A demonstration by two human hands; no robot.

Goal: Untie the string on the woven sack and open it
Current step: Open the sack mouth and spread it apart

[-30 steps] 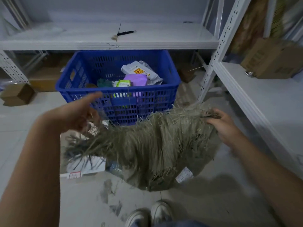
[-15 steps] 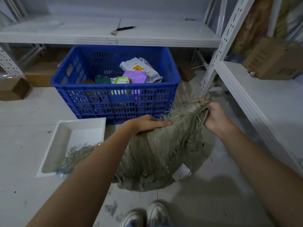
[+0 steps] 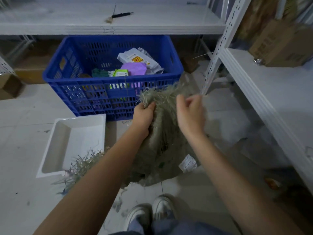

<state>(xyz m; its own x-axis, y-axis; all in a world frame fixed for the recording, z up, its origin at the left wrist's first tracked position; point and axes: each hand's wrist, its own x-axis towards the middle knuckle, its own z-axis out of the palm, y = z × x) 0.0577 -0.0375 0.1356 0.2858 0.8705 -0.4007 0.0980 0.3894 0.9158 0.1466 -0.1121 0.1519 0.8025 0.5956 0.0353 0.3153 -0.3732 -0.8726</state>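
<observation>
A person looks down at their own two bare arms reaching toward a frayed, greenish woven sack (image 3: 162,141) that stands on the pale floor just in front of their shoes (image 3: 149,212). The left hand (image 3: 144,116) has its fingers curled tightly around the sack's bunched, ragged top edge, thumb pressed into the loose fibres. The right hand (image 3: 190,112) is held just beside it, fingers folded in toward the palm in a loose fist against the fibres; it is blurred, and whether it pinches a string cannot be told. Behind the sack sits a blue plastic crate (image 3: 71,87) holding packets. A white tray (image 3: 55,146) lies on the floor to the left, with shredded fibres (image 3: 79,167) at its near corner.
</observation>
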